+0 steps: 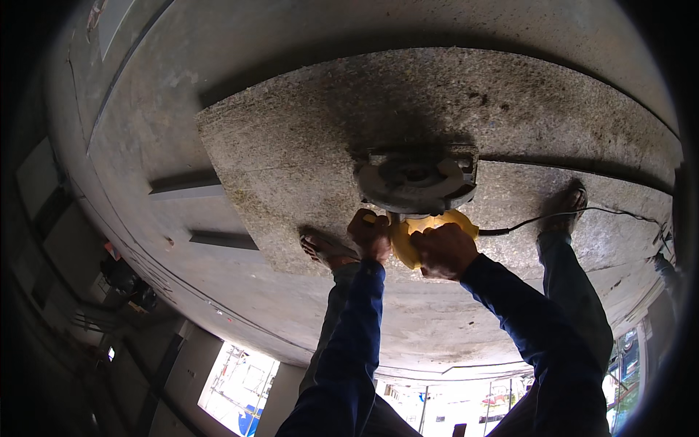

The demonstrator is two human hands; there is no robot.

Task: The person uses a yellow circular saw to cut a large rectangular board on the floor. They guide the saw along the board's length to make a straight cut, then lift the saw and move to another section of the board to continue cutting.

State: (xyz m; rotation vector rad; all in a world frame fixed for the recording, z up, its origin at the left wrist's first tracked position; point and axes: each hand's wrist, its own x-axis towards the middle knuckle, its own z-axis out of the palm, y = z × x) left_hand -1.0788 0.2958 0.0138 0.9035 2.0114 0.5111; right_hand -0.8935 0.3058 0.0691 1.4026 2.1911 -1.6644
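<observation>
A yellow and grey circular saw [408,191] rests flat on a large speckled grey-brown board [284,138]. Its round guard faces away from me and the blade itself is hidden. My right hand [443,250] is wrapped round the yellow rear handle. Closed beside it, my left hand [369,234] grips the saw's front handle, mostly covered by the fingers. From the saw's right side a dark cut line [575,166] runs through the board to its right edge.
A black power cord [553,214] leads right from the saw, past my right foot [577,198]. My left foot [324,249] is at the board's near edge. Two strips [191,191] [224,239] stick out from under the board's left side onto the concrete floor [153,95]. Dark items [127,280] lie farther left.
</observation>
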